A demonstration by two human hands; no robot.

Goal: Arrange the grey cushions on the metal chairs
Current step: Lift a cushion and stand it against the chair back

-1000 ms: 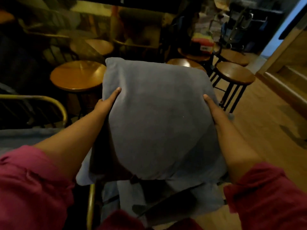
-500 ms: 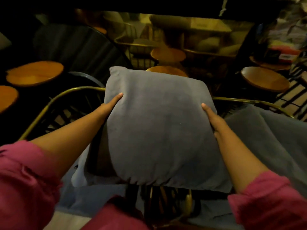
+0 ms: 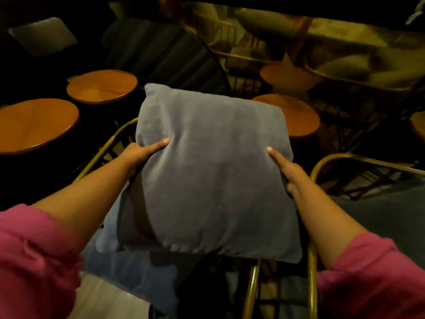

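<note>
Both hands, left point(image 3: 140, 151) and right point(image 3: 291, 172), clasp the square grey velvet cushion point(image 3: 213, 176) over a brass-framed metal chair point(image 3: 312, 272); next, lower it onto the seat.

No words, labels, numbers or signs are showing anywhere that can be read. The room is dark and blurry.
</note>
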